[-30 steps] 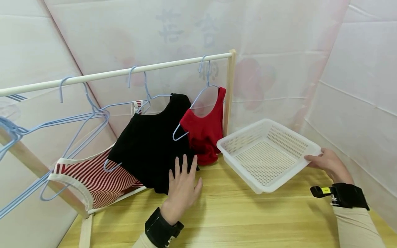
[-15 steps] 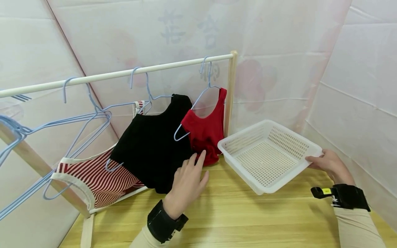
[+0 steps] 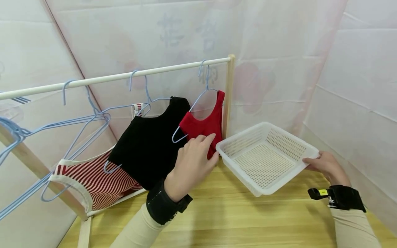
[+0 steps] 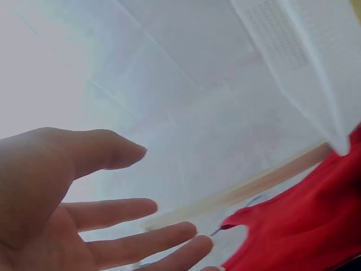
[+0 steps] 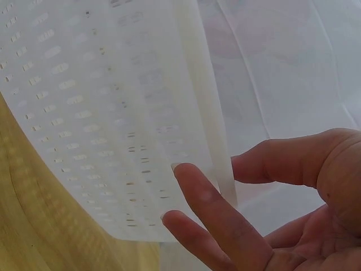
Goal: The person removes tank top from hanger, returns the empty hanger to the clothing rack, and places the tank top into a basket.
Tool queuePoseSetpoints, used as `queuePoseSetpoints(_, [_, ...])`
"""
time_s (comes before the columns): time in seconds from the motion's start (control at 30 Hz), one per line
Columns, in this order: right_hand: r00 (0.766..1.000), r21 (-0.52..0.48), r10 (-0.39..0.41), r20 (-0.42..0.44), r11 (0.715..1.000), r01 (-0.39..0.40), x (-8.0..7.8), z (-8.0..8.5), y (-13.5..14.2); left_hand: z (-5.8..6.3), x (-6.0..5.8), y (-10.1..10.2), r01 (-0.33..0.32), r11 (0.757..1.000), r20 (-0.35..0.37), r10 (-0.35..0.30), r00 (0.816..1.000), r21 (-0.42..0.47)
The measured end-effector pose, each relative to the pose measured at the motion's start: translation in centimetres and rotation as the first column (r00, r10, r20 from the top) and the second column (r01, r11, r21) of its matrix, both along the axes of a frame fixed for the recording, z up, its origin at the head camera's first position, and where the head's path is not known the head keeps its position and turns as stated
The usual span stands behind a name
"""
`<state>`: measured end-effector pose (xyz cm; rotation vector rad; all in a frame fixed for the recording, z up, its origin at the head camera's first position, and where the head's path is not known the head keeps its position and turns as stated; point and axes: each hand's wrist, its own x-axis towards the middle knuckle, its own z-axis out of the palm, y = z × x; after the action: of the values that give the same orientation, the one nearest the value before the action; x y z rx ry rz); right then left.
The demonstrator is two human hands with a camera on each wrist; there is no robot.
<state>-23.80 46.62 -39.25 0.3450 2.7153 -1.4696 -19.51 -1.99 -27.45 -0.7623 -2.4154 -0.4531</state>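
White perforated basket [image 3: 263, 162], R side of the tabletop [image 3: 235, 220], its near corner pointing toward the viewer; can't tell if its base meets the wood. R hand [image 3: 328, 167] pinches its R corner, thumb over the rim, fingers below. L hand [image 3: 190, 163] holds nothing: fingers lightly bent, wide gap betw. thumb & index, in front of a red top [image 3: 201, 125]; can't tell if they touch. Basket's L corner sits just beside the red top's edge, so little room there; its far corner is nr the back wall [image 3: 279, 51], & the R hand is close to the side wall [image 3: 363, 86]. More room toward the viewer, where tabletop shows betw. the two forearms. Clothes rack's white rail [image 3: 124, 76] ends at a wooden post [image 3: 228, 96] behind the red top. L of that, same rail: black top [image 3: 152, 144], overlapping a red-&-white striped top [image 3: 99, 179], then bunched blue hangers [image 3: 13, 126] at the frame edge. Writing: pale characters on the back wall, too faint to read; R wristband [image 3: 345, 197] has a yellow label [image 3: 323, 192] & white print, both too small to read.
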Motion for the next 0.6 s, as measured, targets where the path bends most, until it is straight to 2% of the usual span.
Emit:
queuePoseSetpoints(0.2, [1.0,-0.001,0.005,-0.002,1.0,-0.005,0.1,0.0,-0.3,3.5,0.0,0.3,0.015,1.0,0.059,-0.015,0.998,-0.002])
queuePoseSetpoints(0.3, [0.999,-0.018,0.018,-0.026,1.0,-0.019,0.1,-0.1,-0.3,5.7,-0.4,0.5,-0.011,1.0,0.084,0.011,0.996,0.0])
queuePoseSetpoints(0.43, [0.999,-0.01,0.021,-0.042,1.0,-0.021,0.1,-0.1,-0.3,8.3,-1.5,0.6,-0.047,0.999,0.103,0.045,0.994,0.023])
queuePoseSetpoints(0.6, [1.0,-0.014,0.009,-0.024,1.0,-0.009,0.1,-0.3,-0.3,10.2,-3.5,0.6,-0.061,0.996,0.125,0.053,0.991,0.058])
